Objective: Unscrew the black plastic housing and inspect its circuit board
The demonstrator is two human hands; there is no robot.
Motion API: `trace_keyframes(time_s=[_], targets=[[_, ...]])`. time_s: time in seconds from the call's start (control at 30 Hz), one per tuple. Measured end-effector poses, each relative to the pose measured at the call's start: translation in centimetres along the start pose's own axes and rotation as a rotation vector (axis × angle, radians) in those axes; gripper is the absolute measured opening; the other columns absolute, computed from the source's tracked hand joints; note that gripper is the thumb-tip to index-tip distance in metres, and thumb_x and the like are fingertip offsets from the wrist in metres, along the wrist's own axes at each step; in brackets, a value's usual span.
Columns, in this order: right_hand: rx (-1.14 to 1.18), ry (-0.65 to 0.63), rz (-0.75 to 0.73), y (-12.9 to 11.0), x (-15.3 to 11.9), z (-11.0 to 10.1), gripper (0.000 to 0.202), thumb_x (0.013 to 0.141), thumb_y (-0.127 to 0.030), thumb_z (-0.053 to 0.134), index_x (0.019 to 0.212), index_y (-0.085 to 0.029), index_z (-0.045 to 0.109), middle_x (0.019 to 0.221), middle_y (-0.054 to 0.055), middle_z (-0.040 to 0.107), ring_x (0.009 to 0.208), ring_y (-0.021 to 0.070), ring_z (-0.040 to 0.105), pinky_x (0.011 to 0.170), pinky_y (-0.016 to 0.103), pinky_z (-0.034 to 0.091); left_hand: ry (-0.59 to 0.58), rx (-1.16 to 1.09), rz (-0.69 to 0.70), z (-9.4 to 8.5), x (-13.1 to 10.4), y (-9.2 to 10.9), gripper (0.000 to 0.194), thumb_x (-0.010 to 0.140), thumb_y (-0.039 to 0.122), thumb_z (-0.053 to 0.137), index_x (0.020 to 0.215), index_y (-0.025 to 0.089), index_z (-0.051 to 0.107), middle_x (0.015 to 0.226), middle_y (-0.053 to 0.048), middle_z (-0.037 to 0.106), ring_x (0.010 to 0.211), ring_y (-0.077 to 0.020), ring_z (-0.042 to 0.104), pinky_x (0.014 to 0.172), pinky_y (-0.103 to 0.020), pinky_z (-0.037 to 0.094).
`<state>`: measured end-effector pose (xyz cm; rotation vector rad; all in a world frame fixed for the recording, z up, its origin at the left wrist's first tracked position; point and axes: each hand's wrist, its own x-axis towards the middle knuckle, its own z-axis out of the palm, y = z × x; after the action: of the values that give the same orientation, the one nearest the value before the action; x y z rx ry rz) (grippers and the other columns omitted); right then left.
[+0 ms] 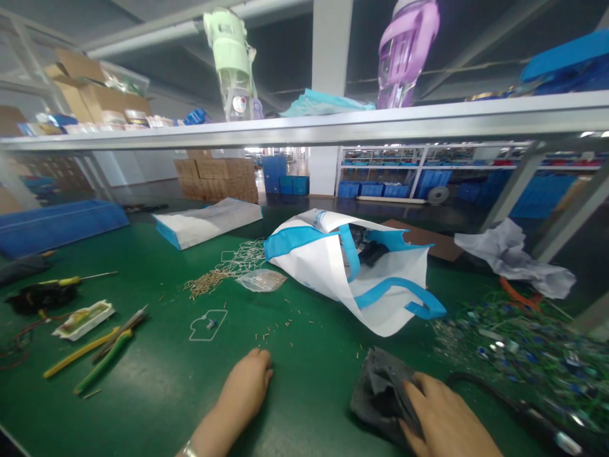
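Note:
My left hand [245, 384] rests on the green tabletop with its fingers curled together, and no object shows in it. Small brass-coloured pins [273, 330] lie scattered just beyond it. My right hand [445, 412] grips a dark grey, crumpled block-like thing [383, 390] with a hollow in its side; its exact kind is unclear. Behind both hands a white bag with blue handles [314, 260] lies on its side, dark items showing in its mouth. Left of it are a pile of brass pins [205, 284], bent white wire pieces [245, 257] and a clear plastic bag [261, 280].
Pliers [107, 349], a screwdriver [71, 281] and a small white tray [85, 319] lie at left. Wire scraps [533, 349] and a black-handled tool [547, 422] occupy the right. A shelf [304, 130] with bottles crosses above; crumpled paper [518, 257] sits under it.

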<state>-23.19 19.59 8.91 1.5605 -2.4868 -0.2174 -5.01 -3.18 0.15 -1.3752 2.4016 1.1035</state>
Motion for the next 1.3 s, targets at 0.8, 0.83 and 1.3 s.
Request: trace_keyframes(time_s=[0.8,0.83,1.3], targets=[[0.238,-0.182,-0.110,-10.5,12.4,3.6,0.041,0.061,-0.025,0.052,0.101,-0.016,0.053,0.108,0.010,0.045,0.101,0.0280,0.039,0.080,0.043,0.031,0.001,-0.012,0.061,-0.7,3.3,-0.1,0.065,0.073,0.036,0.012,0.135,0.017,0.007,0.134,0.009,-0.003,0.134,-0.0059,0.002,0.125,-0.023,0.005],[0.253,-0.179,-0.129,-10.9,12.3,3.6,0.041,0.060,-0.023,0.052,0.100,-0.015,0.053,0.109,0.009,0.046,0.102,0.0272,0.040,0.082,0.042,0.031,-0.007,-0.018,0.085,-0.4,3.2,0.0,0.064,0.073,0.036,0.012,0.134,0.019,0.008,0.134,0.010,-0.003,0.134,-0.0046,0.003,0.126,-0.022,0.005],[0.373,-0.193,0.068,-9.9,17.4,1.6,0.026,0.063,-0.024,0.045,0.085,-0.014,0.055,0.076,0.005,0.057,0.075,0.0191,0.051,0.068,0.030,0.031,0.024,-0.198,-0.111,-1.5,-5.3,-5.6,0.054,0.073,0.049,0.016,0.126,0.038,0.019,0.131,0.018,0.006,0.132,0.0044,0.013,0.123,-0.021,0.009]])
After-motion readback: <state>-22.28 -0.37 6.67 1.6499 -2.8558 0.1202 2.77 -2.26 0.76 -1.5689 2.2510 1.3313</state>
